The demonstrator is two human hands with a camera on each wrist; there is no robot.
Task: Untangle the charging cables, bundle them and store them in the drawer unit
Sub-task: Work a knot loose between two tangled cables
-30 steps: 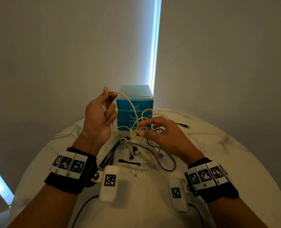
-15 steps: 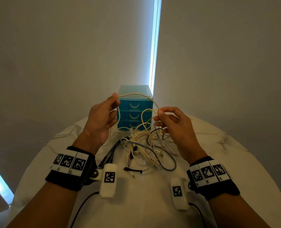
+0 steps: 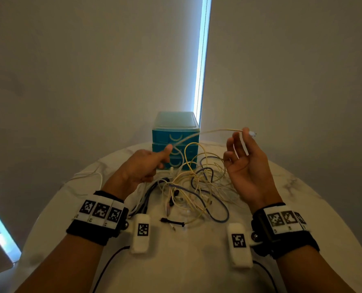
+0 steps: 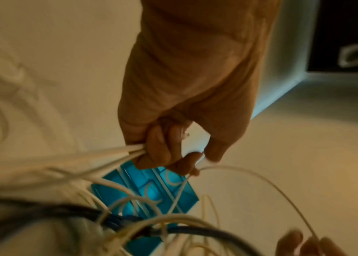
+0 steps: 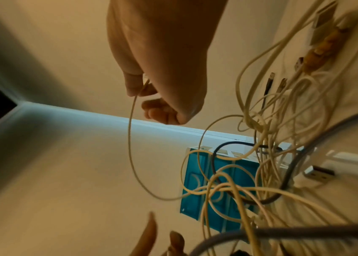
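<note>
Marble worktop [image 3: 302,208] carries tangled cables [image 3: 197,187] between both hands. Left hand [image 3: 142,168] and right hand [image 3: 246,163] each pinch one cream cable [image 3: 218,130], stretched before the drawer unit [image 3: 175,132].

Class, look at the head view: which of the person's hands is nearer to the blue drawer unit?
Left. The left hand is raised just in front of the blue drawer unit, its thumb overlapping the drawer fronts in the picture. The right hand is off to the unit's right, clear of it, holding a cream cable.

Right hand [image 3: 246,166] has pulled the cream cable [image 3: 220,130] rightward.
</note>
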